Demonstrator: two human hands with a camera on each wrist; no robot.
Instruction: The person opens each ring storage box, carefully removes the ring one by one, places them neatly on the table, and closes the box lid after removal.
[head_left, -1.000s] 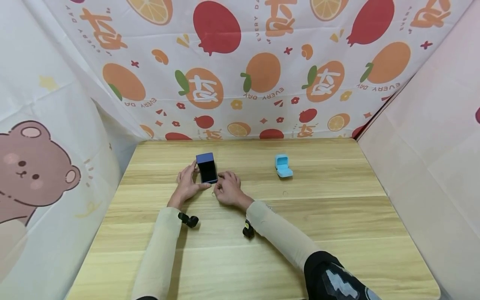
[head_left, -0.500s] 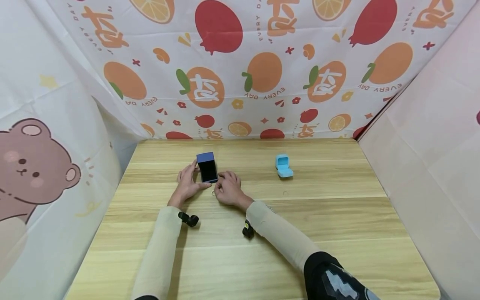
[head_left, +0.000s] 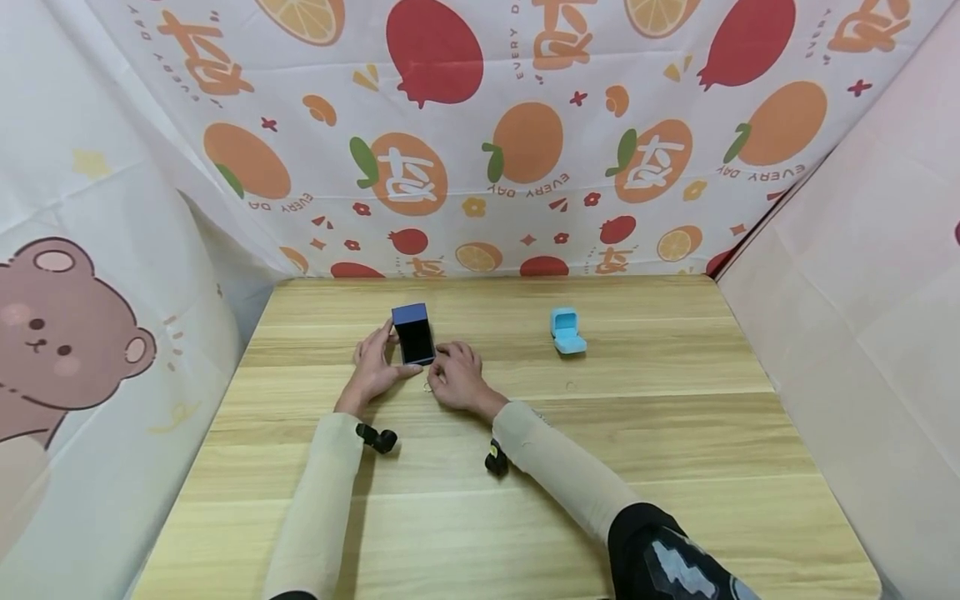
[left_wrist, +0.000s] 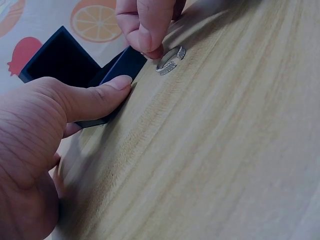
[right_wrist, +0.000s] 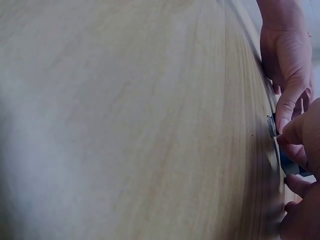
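Observation:
A dark blue ring box (head_left: 416,340) stands with its lid raised on the table, its inside black. My left hand (head_left: 373,371) grips it from the left, thumb (left_wrist: 107,95) along the front edge and fingers behind the side. Just in front of the box, my right hand (head_left: 455,377) has curled fingers and pinches a silver ring (left_wrist: 168,62) at its band. Two rows of small clear stones with a gap between them show on this ring in the left wrist view. The right wrist view has the ring (right_wrist: 271,125) close to the left thumb.
To the right, a light blue ring box (head_left: 567,333) stands with its lid up. A second thin ring (head_left: 570,386) lies on the wooden table (head_left: 675,450) in front of it. A fruit-print cloth (head_left: 480,167) hangs behind the table's far edge.

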